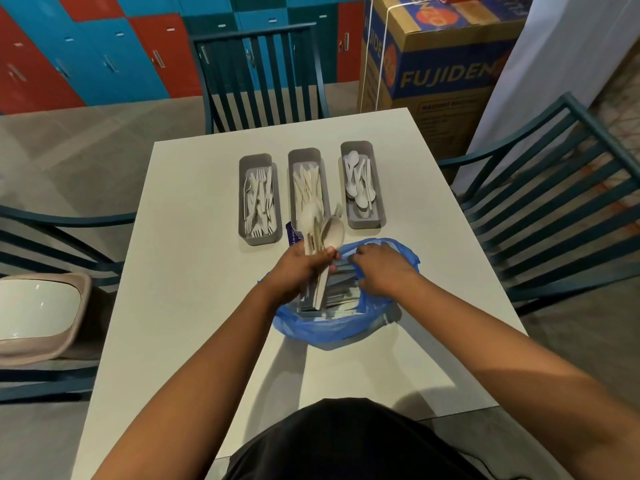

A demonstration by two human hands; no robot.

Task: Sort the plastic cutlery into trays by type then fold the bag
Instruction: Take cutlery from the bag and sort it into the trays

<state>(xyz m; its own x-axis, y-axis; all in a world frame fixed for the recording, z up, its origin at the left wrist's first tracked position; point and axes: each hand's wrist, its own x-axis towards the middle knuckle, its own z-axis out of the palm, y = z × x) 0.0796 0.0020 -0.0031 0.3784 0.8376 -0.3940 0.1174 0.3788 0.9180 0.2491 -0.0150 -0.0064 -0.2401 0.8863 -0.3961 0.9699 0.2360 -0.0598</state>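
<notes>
- Nearest, a blue bag (322,329) sits open on the white table (180,271), cutlery inside.
- Left hand (301,271) grips a bunch of spoons (320,233) above it, probably gathering one type.
- Right hand (381,268) pinches the bag's rim, likely holding it open.
- Beyond, three trays: forks (258,197), knives (306,183), white spoons (360,183).
- Bare table flanks them.

Red and blue lockers (104,53) line the far wall. Dark teal slatted chairs (554,202) ring a white table (194,306) — a Fujidenzo carton (433,64) behind.
</notes>
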